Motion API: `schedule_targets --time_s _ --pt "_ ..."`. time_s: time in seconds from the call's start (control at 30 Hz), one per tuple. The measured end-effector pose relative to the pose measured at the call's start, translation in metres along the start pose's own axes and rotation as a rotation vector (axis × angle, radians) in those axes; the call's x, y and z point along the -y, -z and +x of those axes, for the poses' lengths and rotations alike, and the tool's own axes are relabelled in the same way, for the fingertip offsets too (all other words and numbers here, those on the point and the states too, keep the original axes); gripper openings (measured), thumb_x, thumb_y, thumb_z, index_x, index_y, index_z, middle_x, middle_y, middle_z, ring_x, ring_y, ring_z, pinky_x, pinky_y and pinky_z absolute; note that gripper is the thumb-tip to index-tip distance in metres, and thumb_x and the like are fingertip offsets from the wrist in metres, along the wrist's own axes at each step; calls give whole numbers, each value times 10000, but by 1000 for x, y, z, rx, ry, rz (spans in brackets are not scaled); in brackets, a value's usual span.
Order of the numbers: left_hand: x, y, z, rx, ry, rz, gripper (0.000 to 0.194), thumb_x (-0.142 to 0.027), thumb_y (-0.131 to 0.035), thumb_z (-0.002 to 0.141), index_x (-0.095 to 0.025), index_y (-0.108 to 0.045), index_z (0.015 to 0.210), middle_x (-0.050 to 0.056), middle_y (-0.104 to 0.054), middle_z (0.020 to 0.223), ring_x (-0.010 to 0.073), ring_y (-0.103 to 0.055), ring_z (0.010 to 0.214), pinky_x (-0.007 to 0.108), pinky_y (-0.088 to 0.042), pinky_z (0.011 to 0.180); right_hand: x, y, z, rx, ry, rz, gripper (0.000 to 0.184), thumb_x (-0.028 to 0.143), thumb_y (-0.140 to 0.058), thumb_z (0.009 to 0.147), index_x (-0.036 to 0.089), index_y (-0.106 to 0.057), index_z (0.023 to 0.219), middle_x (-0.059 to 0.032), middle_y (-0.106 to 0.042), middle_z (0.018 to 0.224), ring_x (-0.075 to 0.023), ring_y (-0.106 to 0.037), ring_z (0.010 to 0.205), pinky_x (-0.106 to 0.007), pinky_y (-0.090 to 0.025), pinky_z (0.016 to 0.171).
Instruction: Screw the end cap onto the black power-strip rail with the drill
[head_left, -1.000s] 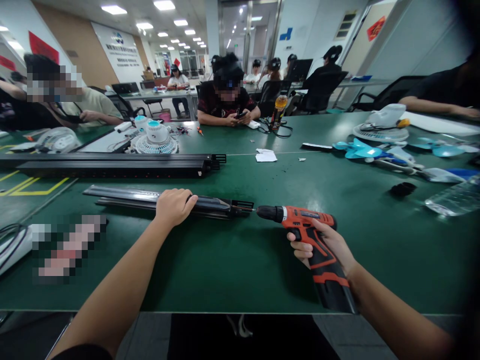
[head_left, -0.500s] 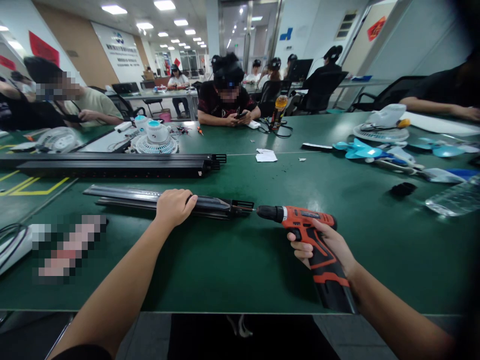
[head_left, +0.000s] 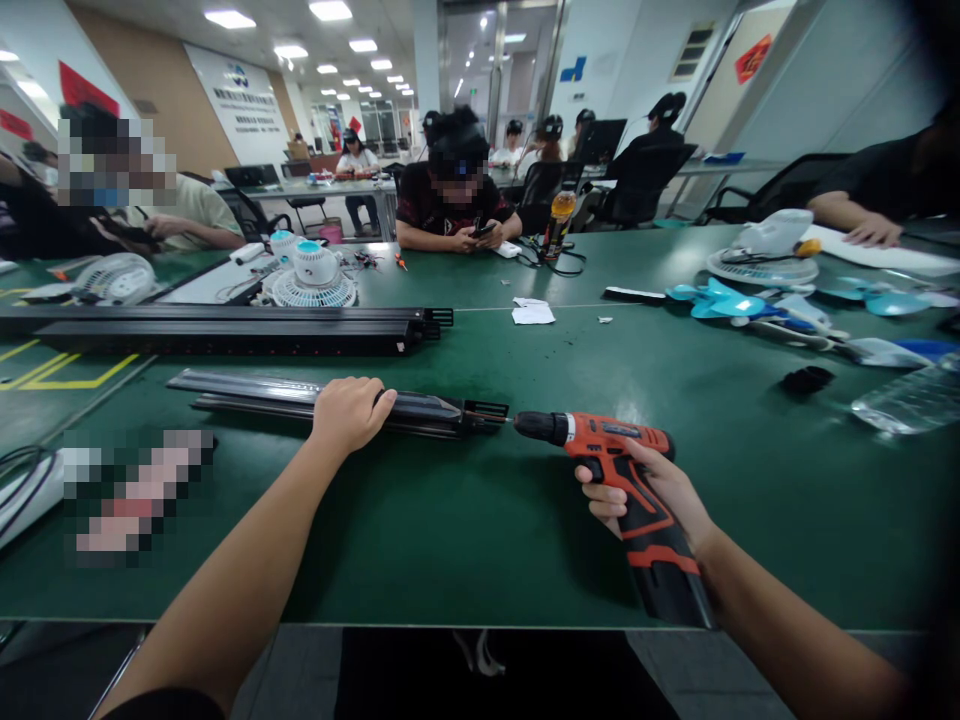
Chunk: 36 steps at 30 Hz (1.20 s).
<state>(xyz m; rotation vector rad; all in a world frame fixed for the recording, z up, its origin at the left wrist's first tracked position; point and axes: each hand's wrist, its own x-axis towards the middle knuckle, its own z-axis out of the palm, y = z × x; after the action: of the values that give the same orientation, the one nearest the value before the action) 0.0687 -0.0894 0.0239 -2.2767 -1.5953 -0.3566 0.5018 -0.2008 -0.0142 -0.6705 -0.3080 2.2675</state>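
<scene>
My left hand (head_left: 351, 412) is closed over a black, shiny long profile (head_left: 427, 408) that lies on the green table, pressing it from above with the thumb along its near side. A slotted bracket shows at the profile's right end. My right hand (head_left: 664, 485) grips an orange and black cordless drill (head_left: 619, 432) by its handle, index finger by the trigger. The drill points left, and its thin bit meets the bracket end of the profile; whether it sits on a screw is too small to tell.
Two long black profiles (head_left: 225, 335) lie farther back on the left. White fan parts (head_left: 313, 280) stand behind them. Blue fan blades (head_left: 720, 298), a black cap (head_left: 806, 379) and a clear plastic bottle (head_left: 911, 395) are at right. A person (head_left: 454, 190) sits opposite, holding a phone.
My hands, the drill and the profile hold their places. At the far right, another person's hand has shifted on the white sheet; the person at left has moved their head slightly.
</scene>
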Motion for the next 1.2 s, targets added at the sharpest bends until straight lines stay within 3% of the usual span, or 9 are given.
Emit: schedule_targets --time_s 0.5,1.2 --pt "0 -2 1 -33 -18 40 504 -408 -299 1063 -203 -661 778 90 -693 729 255 -628 719 397 -365 705 0 -5 -1 0 26 -11 380 503 -711 885 132 -697 966 -27 -537 628 -145 -463 576 -244 -489 539" --pt "0 -2 -1 -12 15 -38 535 -467 -313 1060 -201 -743 887 97 -747 816 270 -667 792 393 -414 743 -1 -4 0 -39 25 -34 404 531 -745 843 145 -685 945 -14 -524 621 -129 -440 561 -237 -455 533"
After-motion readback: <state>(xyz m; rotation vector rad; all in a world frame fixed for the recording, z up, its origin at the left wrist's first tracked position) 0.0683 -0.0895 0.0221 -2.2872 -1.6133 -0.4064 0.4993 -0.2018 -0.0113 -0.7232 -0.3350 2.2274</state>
